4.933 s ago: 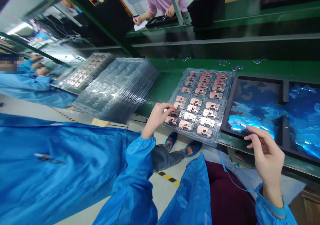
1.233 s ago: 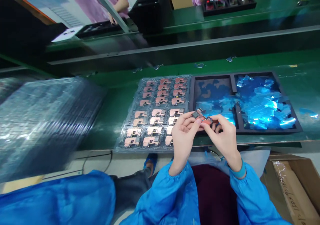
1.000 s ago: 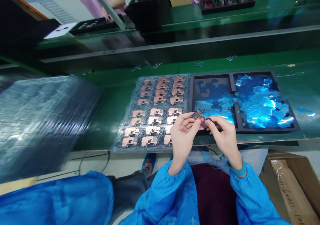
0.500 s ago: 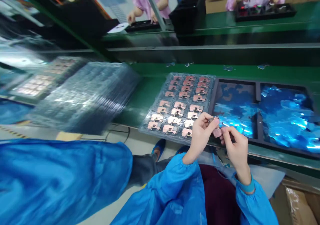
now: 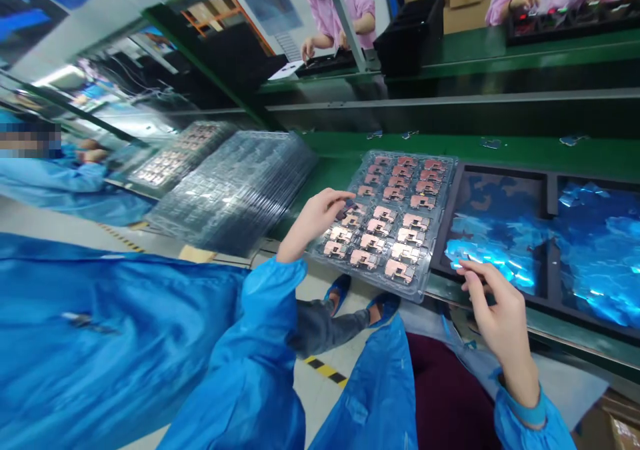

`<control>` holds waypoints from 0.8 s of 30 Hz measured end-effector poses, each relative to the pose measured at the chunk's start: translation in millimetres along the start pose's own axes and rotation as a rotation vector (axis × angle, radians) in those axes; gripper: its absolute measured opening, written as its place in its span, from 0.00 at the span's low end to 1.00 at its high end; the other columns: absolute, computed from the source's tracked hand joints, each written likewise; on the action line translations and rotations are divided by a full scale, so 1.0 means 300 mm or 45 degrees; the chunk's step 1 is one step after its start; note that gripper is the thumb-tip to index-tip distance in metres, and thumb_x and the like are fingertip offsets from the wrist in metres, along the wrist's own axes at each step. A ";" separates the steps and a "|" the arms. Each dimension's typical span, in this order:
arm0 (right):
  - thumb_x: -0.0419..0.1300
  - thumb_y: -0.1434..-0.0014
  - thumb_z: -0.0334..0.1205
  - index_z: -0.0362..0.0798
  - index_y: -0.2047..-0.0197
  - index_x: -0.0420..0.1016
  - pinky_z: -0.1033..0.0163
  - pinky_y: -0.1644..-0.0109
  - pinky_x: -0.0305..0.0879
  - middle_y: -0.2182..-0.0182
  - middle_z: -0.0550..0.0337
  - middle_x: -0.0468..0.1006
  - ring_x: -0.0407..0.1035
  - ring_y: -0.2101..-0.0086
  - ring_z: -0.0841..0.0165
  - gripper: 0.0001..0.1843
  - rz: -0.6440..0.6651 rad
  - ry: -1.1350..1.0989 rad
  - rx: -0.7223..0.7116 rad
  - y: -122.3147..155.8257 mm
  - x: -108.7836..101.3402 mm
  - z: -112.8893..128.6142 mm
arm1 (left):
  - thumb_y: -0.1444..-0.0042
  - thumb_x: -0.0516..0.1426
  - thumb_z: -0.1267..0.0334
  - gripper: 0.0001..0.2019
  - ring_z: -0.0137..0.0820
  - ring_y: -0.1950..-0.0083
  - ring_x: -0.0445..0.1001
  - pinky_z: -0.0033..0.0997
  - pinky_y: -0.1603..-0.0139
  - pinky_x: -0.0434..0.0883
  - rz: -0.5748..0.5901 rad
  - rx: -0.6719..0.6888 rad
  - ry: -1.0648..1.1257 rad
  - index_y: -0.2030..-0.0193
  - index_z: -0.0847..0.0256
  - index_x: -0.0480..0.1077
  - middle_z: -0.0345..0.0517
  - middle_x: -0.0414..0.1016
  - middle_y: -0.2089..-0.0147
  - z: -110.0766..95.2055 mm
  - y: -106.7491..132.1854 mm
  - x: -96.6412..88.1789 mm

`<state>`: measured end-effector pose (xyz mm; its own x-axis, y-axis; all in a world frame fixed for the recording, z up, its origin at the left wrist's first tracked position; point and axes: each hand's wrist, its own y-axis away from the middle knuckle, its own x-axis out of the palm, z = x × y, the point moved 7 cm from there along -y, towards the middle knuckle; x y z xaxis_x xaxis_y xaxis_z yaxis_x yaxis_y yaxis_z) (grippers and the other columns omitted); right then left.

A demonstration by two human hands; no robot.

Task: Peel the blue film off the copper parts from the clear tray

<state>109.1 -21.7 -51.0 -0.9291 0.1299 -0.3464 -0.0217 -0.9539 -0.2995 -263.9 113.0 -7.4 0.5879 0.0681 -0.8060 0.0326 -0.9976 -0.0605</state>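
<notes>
Fingers [image 5: 336,200] of the left hand [image 5: 313,222] pinched a small dark component [image 5: 349,207] over the clear plastic tray [image 5: 417,290] of copper parts [image 5: 385,213] on the green bench [image 5: 325,165], while the right hand [image 5: 497,307] hung open beside the black tray [image 5: 551,193].

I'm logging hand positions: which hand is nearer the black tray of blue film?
Right. The right hand is at the black tray, fingertips at its near-left corner; the left hand is further left, over the clear tray, pinching a part.
</notes>
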 end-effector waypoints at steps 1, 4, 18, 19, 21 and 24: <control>0.58 0.24 0.41 0.51 0.51 0.84 0.62 0.64 0.78 0.59 0.56 0.87 0.80 0.66 0.66 0.11 -0.014 -0.001 -0.026 0.001 -0.009 0.008 | 0.39 0.60 0.61 0.13 0.45 0.55 0.79 0.46 0.43 0.73 0.057 0.025 -0.079 0.53 0.58 0.85 0.52 0.84 0.56 0.029 -0.029 0.009; 0.59 0.24 0.39 0.52 0.53 0.84 0.60 0.62 0.80 0.61 0.56 0.87 0.81 0.64 0.64 0.10 -0.068 0.000 -0.060 0.007 -0.040 0.016 | 0.42 0.62 0.59 0.08 0.47 0.52 0.79 0.47 0.41 0.72 0.149 0.071 -0.171 0.60 0.55 0.83 0.52 0.86 0.58 0.077 -0.077 0.050; 0.60 0.26 0.33 0.52 0.53 0.84 0.63 0.66 0.79 0.64 0.59 0.86 0.81 0.68 0.67 0.11 -0.262 -0.056 -0.014 -0.009 -0.151 -0.016 | 0.35 0.56 0.60 0.13 0.53 0.47 0.78 0.48 0.40 0.70 0.233 0.361 -0.365 0.55 0.53 0.84 0.55 0.85 0.51 -0.142 -0.196 0.148; 0.60 0.26 0.31 0.52 0.52 0.84 0.64 0.66 0.79 0.65 0.59 0.86 0.80 0.68 0.67 0.11 -0.283 -0.068 -0.029 -0.013 -0.163 -0.012 | 0.34 0.55 0.60 0.14 0.52 0.46 0.78 0.48 0.40 0.70 0.218 0.457 -0.360 0.53 0.53 0.84 0.54 0.85 0.51 -0.231 -0.253 0.199; 0.59 0.27 0.29 0.52 0.51 0.83 0.64 0.65 0.80 0.65 0.59 0.85 0.80 0.69 0.68 0.13 -0.309 -0.089 -0.055 -0.019 -0.184 -0.009 | 0.31 0.55 0.60 0.15 0.51 0.44 0.78 0.48 0.36 0.68 0.229 0.623 -0.307 0.50 0.55 0.83 0.54 0.85 0.49 -0.432 -0.383 0.344; 0.58 0.28 0.27 0.51 0.49 0.83 0.65 0.65 0.80 0.66 0.59 0.85 0.80 0.69 0.67 0.15 -0.346 -0.093 -0.071 -0.022 -0.216 -0.018 | 0.30 0.57 0.63 0.16 0.49 0.33 0.73 0.45 0.27 0.62 0.355 0.669 -0.150 0.41 0.63 0.80 0.58 0.82 0.38 -0.733 -0.600 0.627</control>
<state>171.5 -22.3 -31.3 -0.9161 0.3569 -0.1825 -0.2549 -0.8701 -0.4218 18.6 303.2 -18.7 0.4222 -0.1649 -0.8914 -0.5308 -0.8421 -0.0957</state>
